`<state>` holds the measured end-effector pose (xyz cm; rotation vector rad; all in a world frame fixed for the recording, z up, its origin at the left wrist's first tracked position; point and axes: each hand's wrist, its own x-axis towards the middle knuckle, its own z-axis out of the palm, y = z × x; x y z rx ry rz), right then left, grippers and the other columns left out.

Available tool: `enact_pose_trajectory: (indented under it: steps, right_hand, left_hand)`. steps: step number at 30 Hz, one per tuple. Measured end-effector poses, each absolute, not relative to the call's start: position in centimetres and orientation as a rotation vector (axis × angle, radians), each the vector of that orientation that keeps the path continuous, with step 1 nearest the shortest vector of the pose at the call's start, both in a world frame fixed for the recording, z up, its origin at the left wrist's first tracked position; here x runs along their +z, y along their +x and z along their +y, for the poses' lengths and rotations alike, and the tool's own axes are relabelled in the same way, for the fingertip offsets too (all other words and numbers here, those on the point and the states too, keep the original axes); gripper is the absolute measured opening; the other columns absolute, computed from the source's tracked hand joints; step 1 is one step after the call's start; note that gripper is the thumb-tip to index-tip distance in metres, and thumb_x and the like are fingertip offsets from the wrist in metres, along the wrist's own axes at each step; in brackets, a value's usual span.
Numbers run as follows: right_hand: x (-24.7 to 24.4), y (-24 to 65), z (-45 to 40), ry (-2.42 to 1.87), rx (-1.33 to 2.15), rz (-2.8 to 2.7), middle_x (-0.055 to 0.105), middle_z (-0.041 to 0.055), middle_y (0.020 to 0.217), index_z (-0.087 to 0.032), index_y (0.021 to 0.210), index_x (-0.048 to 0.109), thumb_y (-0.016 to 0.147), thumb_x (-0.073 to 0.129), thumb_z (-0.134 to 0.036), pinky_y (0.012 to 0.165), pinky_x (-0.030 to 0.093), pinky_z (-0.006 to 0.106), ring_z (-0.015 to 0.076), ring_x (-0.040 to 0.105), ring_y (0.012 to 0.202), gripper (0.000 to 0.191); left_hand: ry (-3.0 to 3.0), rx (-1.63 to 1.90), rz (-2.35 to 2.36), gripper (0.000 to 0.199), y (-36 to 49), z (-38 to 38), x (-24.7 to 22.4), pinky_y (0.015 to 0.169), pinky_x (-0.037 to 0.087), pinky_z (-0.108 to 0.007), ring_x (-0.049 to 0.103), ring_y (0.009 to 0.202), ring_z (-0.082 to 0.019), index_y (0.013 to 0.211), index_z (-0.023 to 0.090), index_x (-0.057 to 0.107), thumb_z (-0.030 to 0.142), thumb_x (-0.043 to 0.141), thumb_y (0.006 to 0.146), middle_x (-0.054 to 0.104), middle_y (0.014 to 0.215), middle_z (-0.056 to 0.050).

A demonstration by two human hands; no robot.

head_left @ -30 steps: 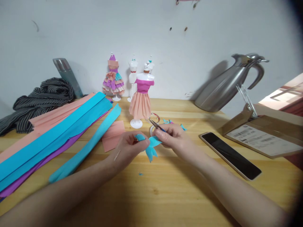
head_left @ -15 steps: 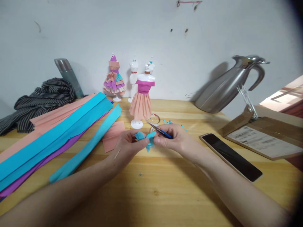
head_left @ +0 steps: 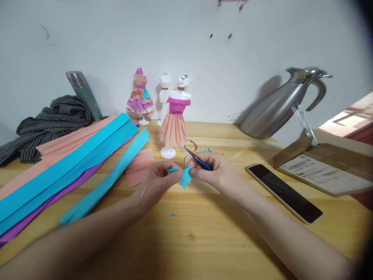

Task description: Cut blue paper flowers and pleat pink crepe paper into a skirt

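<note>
A small piece of turquoise crepe paper (head_left: pixel 185 179) hangs between my two hands. My left hand (head_left: pixel 163 177) pinches it between thumb and fingers, with one tip sticking out at the left. Thumb and finger of my right hand (head_left: pixel 208 169) are at the paper's right edge, and the same hand holds small scissors (head_left: pixel 201 161) with blue handles, blades pointing up and left. Just beyond stands a white mini dress form (head_left: pixel 175 120) in a magenta top and a pleated peach skirt. A peach paper piece (head_left: pixel 140 165) lies left of my left hand.
Turquoise, peach and purple paper strips (head_left: pixel 64 167) spread on the left, near a striped cloth (head_left: pixel 58 116) and a flask (head_left: pixel 84 95). More dress forms (head_left: pixel 140 95) stand behind. To the right are a phone (head_left: pixel 284 192), a cardboard box (head_left: pixel 329 167) and a steel jug (head_left: pixel 279 105). Turquoise scraps (head_left: pixel 206 149) lie about.
The turquoise paper has shifted in my fingers: less of it sticks out at the left, and more hangs between the hands. The scissors' blades have tilted slightly more upright.
</note>
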<state>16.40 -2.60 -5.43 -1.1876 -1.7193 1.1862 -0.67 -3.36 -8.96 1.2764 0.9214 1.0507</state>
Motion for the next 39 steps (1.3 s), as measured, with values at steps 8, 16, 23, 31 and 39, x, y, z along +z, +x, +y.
enact_pose_trajectory:
  steps: [8,16,23,31,39]
  right_hand:
    - [-5.37,16.48,-2.65,-1.218,1.178,-1.724,0.038,-0.0043,0.054,-0.019,0.059,0.051,0.065,0.062,-0.033,0.052,0.025,0.026,0.0106,0.033,0.054,0.019]
    - [-5.52,16.32,-2.63,-1.256,1.129,-1.756,0.038,-0.0044,0.054,-0.019,0.056,0.048,0.066,0.062,-0.035,0.051,0.025,0.026,0.0096,0.032,0.053,0.023]
    - [-5.09,16.34,-2.91,-1.187,1.173,-1.804,0.037,-0.005,0.053,-0.019,0.06,0.052,0.069,0.062,-0.037,0.051,0.025,0.027,0.0099,0.03,0.052,0.022]
    - [-5.43,17.12,-2.34,-1.227,1.185,-1.91,0.033,-0.0054,0.055,-0.019,0.058,0.047,0.07,0.064,-0.043,0.05,0.021,0.026,0.0092,0.028,0.053,0.032]
    - [-5.53,16.92,-2.36,-1.249,1.071,-1.87,0.037,-0.0035,0.056,-0.018,0.061,0.051,0.07,0.061,-0.045,0.051,0.023,0.026,0.0103,0.033,0.055,0.03]
  left_hand:
    - [1.284,1.09,0.926,0.017,-0.69,-3.43,-8.91,0.064,0.041,-0.025,0.051,0.064,-0.012,0.061,0.016,0.064,0.027,0.064,0.073,0.06,0.064,0.0]
    - [1.235,1.189,0.971,0.013,-0.52,-3.54,-8.83,0.062,0.039,-0.024,0.048,0.063,-0.011,0.062,0.016,0.063,0.025,0.063,0.072,0.058,0.063,0.002]
    - [1.225,1.186,0.996,0.016,-0.59,-3.41,-9.08,0.06,0.037,-0.024,0.045,0.061,-0.01,0.059,0.016,0.059,0.025,0.064,0.071,0.055,0.06,0.003]
    - [1.211,1.175,0.993,0.02,-0.54,-3.21,-9.22,0.06,0.037,-0.024,0.047,0.06,-0.011,0.06,0.016,0.06,0.03,0.066,0.072,0.056,0.059,0.002]
    - [1.261,1.117,1.026,0.02,-0.56,-3.09,-9.19,0.058,0.035,-0.024,0.045,0.059,-0.01,0.058,0.016,0.061,0.031,0.066,0.07,0.055,0.059,0.002]
